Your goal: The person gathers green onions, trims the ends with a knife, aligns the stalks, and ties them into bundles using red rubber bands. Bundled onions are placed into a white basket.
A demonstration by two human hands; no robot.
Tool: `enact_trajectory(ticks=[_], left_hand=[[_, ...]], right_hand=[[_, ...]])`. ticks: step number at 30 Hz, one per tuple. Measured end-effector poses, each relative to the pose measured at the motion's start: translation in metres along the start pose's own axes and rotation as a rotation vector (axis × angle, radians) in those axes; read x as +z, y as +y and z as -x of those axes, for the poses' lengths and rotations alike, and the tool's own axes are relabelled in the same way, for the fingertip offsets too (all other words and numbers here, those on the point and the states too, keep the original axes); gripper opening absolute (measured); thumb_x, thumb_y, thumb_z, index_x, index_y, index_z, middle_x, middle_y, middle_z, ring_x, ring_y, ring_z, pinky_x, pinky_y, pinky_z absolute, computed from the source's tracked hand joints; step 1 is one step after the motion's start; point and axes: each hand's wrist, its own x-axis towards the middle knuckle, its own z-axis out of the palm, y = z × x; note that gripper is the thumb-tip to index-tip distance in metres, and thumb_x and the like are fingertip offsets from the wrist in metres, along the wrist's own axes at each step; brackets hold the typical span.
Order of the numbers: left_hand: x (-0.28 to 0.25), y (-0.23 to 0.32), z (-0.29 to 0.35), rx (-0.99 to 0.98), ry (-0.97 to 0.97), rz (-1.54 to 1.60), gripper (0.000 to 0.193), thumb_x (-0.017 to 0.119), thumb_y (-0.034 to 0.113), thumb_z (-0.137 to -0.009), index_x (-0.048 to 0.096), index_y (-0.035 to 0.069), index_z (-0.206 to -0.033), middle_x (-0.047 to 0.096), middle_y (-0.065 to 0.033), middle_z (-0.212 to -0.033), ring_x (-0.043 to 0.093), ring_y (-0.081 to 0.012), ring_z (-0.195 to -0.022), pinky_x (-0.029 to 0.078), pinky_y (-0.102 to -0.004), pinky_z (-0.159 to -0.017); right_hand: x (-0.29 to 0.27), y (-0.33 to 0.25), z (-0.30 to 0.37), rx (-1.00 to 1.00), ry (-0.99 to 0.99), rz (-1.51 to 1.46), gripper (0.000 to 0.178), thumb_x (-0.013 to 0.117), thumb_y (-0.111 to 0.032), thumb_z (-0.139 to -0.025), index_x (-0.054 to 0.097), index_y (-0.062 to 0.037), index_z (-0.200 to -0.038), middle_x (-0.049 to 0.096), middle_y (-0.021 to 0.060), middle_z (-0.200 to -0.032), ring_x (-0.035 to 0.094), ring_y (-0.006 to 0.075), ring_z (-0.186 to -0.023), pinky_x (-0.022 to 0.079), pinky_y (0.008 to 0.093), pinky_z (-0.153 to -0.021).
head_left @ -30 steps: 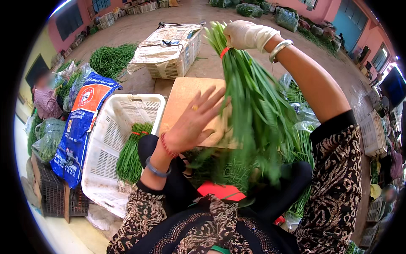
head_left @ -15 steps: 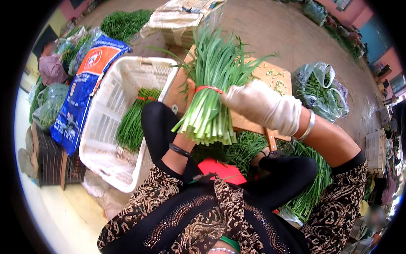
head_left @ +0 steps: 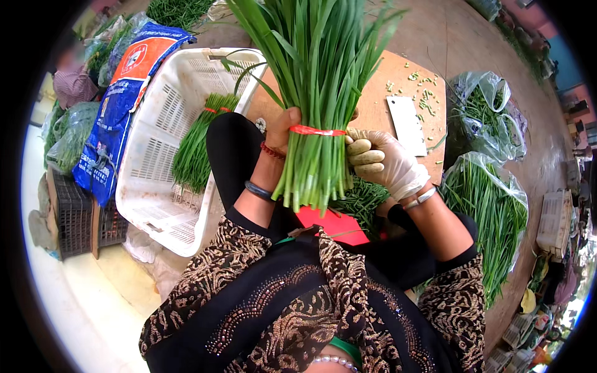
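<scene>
A thick bunch of green chives [head_left: 320,81] stands upright in front of me, leaves up and pale cut stalks down. A red band [head_left: 316,130] circles it low on the stalks. My bare left hand [head_left: 284,127] wraps round the bunch's left side at band height. On the other side, my right hand [head_left: 377,155], in a pale stained glove, has its fingers curled in against the band's end. Behind the bunch lies a wooden board [head_left: 398,71] with chopped green bits and a cleaver blade [head_left: 407,124]; the cleaver's handle is hidden.
A white plastic crate [head_left: 140,205] on my left holds a tied chive bunch [head_left: 205,140]. Beyond it leans a blue and orange sack [head_left: 118,118]. Plastic bags of greens [head_left: 488,115] and long leaves [head_left: 485,211] lie to the right. A person [head_left: 71,81] sits far left.
The bunch has tilted upright and come closer to my view. My right hand has turned, its curled fingers now showing at the band. The cleaver blade has come into sight on the board.
</scene>
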Motion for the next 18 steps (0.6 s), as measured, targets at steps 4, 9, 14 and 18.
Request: enact_trajectory(ticks=[4, 9, 14, 18], left_hand=[[0.007, 0.001, 0.005, -0.061, 0.067, -0.092, 0.102, 0.050, 0.076, -0.082, 0.033, 0.001, -0.149, 0.045, -0.0244, -0.144, 0.048, -0.0345, -0.132, 0.044, -0.0477, -0.107], [-0.010, -0.009, 0.011, -0.074, 0.112, 0.227, 0.097, 0.051, 0.072, -0.083, 0.036, -0.001, -0.146, 0.050, -0.0253, -0.138, 0.055, -0.0371, -0.123, 0.044, -0.0509, -0.107], [-0.028, 0.001, 0.013, 0.013, 0.139, 0.275, 0.081, 0.057, 0.058, -0.088, 0.041, 0.000, -0.143, 0.052, -0.0238, -0.136, 0.057, -0.0351, -0.120, 0.055, -0.0472, -0.095], [-0.014, 0.012, 0.005, 0.025, 0.181, 0.255, 0.077, 0.054, 0.055, -0.090, 0.042, 0.000, -0.142, 0.057, -0.0214, -0.131, 0.062, -0.0320, -0.113, 0.059, -0.0425, -0.087]], right_hand=[[-0.006, -0.005, -0.001, -0.018, -0.042, 0.133, 0.020, 0.051, -0.025, -0.103, 0.055, -0.0053, -0.106, 0.055, -0.0027, -0.073, 0.047, 0.0053, -0.053, 0.041, 0.0185, -0.045], [0.009, -0.006, 0.018, -0.163, 0.032, 0.658, 0.039, 0.060, -0.026, -0.099, 0.051, -0.0023, -0.128, 0.068, 0.0048, -0.103, 0.059, 0.0087, -0.078, 0.053, 0.0270, -0.077], [0.032, -0.010, 0.045, -0.218, 0.023, 1.052, 0.067, 0.069, -0.020, -0.092, 0.035, 0.0068, -0.144, 0.063, 0.0060, -0.107, 0.060, 0.0111, -0.089, 0.052, 0.0260, -0.086], [0.028, -0.024, 0.047, -0.572, 0.427, 1.517, 0.052, 0.066, -0.023, -0.094, 0.051, 0.0031, -0.136, 0.064, 0.0063, -0.099, 0.061, 0.0125, -0.084, 0.052, 0.0265, -0.081]])
